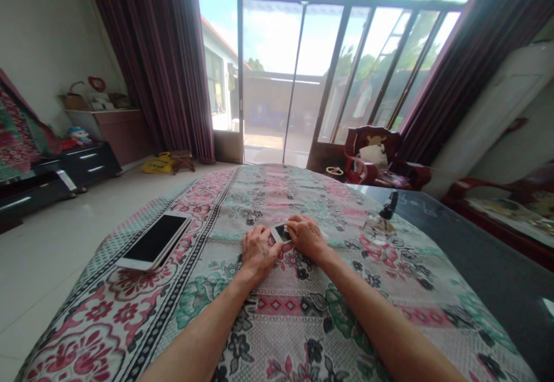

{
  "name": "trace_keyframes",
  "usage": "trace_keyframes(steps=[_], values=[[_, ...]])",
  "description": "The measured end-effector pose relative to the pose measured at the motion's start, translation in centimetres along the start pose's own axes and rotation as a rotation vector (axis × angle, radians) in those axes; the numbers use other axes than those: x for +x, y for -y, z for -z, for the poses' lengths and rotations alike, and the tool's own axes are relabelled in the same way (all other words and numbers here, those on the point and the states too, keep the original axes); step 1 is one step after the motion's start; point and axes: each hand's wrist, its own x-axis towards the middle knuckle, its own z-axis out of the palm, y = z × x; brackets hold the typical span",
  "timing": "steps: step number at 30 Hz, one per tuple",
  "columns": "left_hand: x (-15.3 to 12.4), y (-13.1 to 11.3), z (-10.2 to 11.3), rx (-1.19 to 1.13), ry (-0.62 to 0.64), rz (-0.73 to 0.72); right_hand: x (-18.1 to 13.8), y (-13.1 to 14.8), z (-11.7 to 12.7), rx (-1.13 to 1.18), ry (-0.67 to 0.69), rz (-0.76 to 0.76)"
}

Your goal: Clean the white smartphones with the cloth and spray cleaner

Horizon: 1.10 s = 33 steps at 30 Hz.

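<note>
A small white smartphone (pixel 278 234) with a dark screen lies flat on the patterned cloth, between my two hands. My left hand (pixel 258 250) grips its left end, with the thumb along the near edge. My right hand (pixel 307 235) is closed over the right part of the phone, its fingertips pressing a white wipe (pixel 325 236) against the screen. Only bits of the wipe show, by the fingertips and past the far side of the hand; whether it is paper or cloth I cannot tell.
White-framed tablets (pixel 156 241) lie stacked to the left on the floral tablecloth (pixel 277 307). A clear bottle (pixel 379 227) with a black spray head stands to the right. Beyond are a dark table (pixel 424 212), a red wooden chair (pixel 367 151) and glass doors (pixel 272 93).
</note>
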Motion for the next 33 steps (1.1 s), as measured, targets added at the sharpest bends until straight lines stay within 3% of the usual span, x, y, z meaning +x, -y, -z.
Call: trace_keyframes(steps=[9,21,33], values=[[0.1,0.4,-0.4,0.023,-0.008,-0.005,1.1,2.7,-0.2,0.071,0.039,0.108],[0.1,0.1,0.0,-0.003,0.008,0.014,0.4,-3.0,-0.1,0.085,-0.052,-0.228],[0.0,0.4,-0.3,0.006,-0.02,-0.01,0.4,-2.6,0.6,0.031,-0.016,-0.329]])
